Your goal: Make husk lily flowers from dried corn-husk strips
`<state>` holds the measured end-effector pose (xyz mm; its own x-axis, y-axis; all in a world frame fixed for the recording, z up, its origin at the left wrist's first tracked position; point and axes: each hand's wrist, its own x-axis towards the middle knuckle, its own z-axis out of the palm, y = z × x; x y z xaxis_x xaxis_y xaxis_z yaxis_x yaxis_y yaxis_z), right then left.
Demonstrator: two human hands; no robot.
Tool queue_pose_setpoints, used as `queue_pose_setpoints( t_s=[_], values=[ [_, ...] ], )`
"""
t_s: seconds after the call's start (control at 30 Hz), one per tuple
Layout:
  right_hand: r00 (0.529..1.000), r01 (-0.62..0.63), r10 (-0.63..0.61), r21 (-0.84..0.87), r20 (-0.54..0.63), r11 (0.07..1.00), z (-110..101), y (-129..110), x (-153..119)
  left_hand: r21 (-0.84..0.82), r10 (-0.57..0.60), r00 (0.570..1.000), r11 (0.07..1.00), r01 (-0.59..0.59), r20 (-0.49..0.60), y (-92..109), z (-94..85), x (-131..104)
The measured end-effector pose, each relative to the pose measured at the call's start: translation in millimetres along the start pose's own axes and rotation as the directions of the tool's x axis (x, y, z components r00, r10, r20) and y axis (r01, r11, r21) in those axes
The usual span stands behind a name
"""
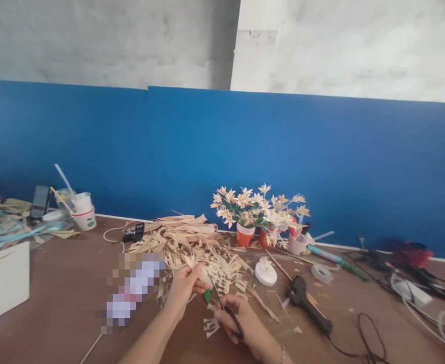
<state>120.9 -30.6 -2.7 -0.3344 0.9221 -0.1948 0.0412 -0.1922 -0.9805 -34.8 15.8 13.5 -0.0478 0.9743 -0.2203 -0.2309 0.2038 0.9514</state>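
In the head view my left hand [186, 287] is closed in a pinch on a pale strip, which looks like dried husk. My right hand [241, 321] grips a pair of scissors [233, 319] by the black handles. Their blades point up and left, close to the fingertips of my left hand. A small green piece [207, 296] shows just below those fingertips. Behind both hands spreads a heap of pale husk strips [192, 242]. Small cut scraps [210, 326] lie on the table left of the scissors.
Cups of pale flowers [245, 235] stand at the blue partition [283, 146]. A black glue gun [307, 306], its cable, a white round lid [265, 273] and a tape roll [321, 274] lie to the right. A blurred-out object [133, 293] is left; a white cup [84, 218] stands farther back.
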Motion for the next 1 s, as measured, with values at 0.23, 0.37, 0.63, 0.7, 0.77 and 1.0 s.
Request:
queue_pose_setpoints(
  t_s=[0.23,0.37,0.63,0.7,0.77,1.0],
  values=[
    [1.000,-0.009,0.009,-0.004,0.011,1.000,-1,4,0,0.106,0.033,0.999,0.994,-0.033,0.002,-1,-3.2,4],
    [1.000,-0.011,0.011,0.000,0.025,1.000,0,3,-1,0.155,0.055,0.998,0.986,-0.060,0.035,-4,-6.7,7],
    [0.999,-0.025,0.025,-0.013,0.037,1.000,-2,3,-1,0.164,0.045,0.996,0.985,-0.057,0.075,-4,-9.3,10],
    [0.999,-0.022,0.023,-0.013,0.047,1.000,-3,4,-1,0.163,0.046,0.996,0.985,-0.058,0.079,-4,-9.2,10],
    [0.998,-0.021,0.022,-0.010,0.053,1.000,-4,6,0,0.156,0.051,0.995,0.986,-0.065,0.087,-5,-9.4,11],
    [0.998,-0.047,0.047,-0.003,0.045,0.999,-4,8,0,0.153,0.034,0.995,0.987,-0.048,0.092,-6,-10.0,14]
  ],
)
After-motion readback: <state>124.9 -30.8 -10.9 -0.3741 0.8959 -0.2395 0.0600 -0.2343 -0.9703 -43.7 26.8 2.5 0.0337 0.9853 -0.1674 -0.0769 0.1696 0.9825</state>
